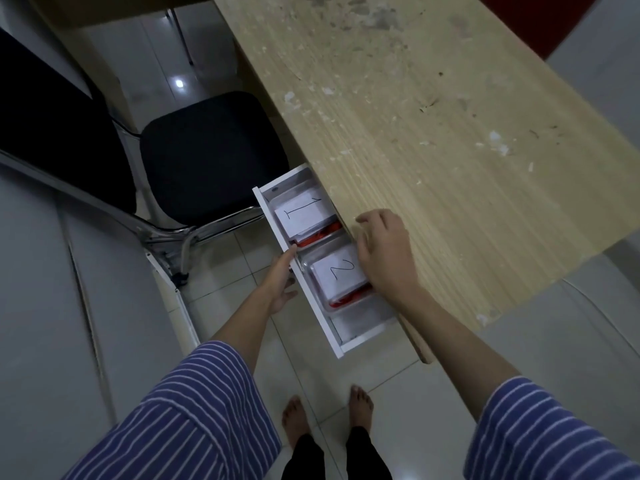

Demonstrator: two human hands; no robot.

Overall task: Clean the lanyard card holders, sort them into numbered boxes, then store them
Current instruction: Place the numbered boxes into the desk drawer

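Observation:
A white drawer point(313, 308) stands pulled out from under the wooden desk point(433, 133). Inside it lie two clear plastic boxes with red lanyards showing through. The farther box point(304, 213) carries a paper label marked 1, the nearer box point(337, 275) a label marked 2. My left hand point(282, 282) rests with straight fingers against the drawer's front panel. My right hand point(384, 251) hovers over the desk-side edge of box 2, fingers loosely curled and touching it; whether it grips the box is unclear.
A black padded chair point(211, 157) with chrome legs stands left of the drawer. A dark panel point(52, 133) leans at far left. The floor is pale tile, and my bare feet point(325, 417) stand below the drawer.

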